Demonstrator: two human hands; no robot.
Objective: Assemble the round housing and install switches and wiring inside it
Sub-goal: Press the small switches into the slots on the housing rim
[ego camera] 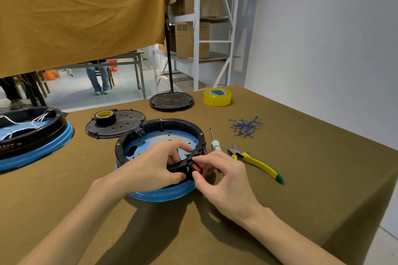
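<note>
Fingers of the right hand [217, 176] pinch a red switch [196, 166] into the round housing [160, 148] wall; the left hand [155, 163] clamps the rim beside it. Uneven pressure could jam it. Pliers [256, 160] lie right of the housing.

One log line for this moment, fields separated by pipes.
step: fitting red switch | left hand: holds housing rim | right hand: pinches switch | wires: untouched
</note>
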